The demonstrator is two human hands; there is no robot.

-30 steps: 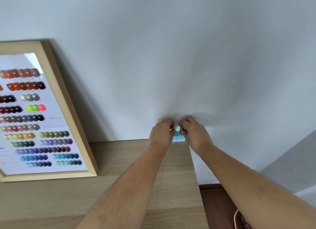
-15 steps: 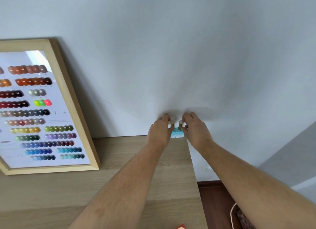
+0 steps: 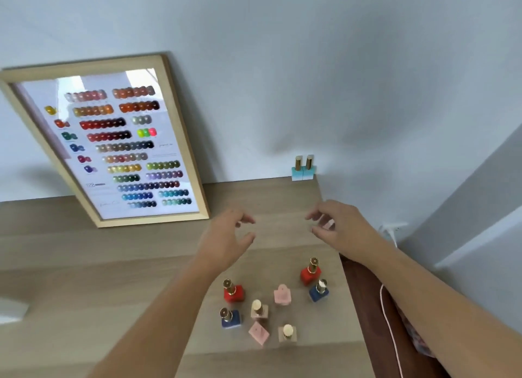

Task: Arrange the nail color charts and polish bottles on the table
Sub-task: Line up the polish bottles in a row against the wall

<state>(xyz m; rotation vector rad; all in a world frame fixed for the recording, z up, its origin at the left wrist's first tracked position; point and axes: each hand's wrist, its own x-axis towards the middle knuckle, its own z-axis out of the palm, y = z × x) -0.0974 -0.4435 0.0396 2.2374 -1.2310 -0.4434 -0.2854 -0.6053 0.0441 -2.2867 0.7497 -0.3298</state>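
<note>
Two light blue polish bottles [image 3: 303, 170] with gold caps stand side by side at the table's far right corner, against the wall. My left hand [image 3: 228, 235] and my right hand [image 3: 340, 227] hover above the table, fingers apart, holding nothing. Near me stand several bottles: two red bottles [image 3: 234, 292] [image 3: 310, 273], two dark blue bottles [image 3: 230, 318] [image 3: 318, 291], pink and beige ones [image 3: 282, 295]. A framed nail color chart [image 3: 124, 146] leans against the wall at the left.
The wooden table [image 3: 84, 264] ends at its right edge just past the bottles. Beyond that edge lie a dark wooden floor [image 3: 364, 278], a pink cord [image 3: 391, 329] and a wall socket [image 3: 394, 227]. Something white [image 3: 11, 310] sits at the far left.
Both hands let go of the two light blue bottles at the corner and drew back toward me. The view tilted down, bringing the group of near bottles into sight.
</note>
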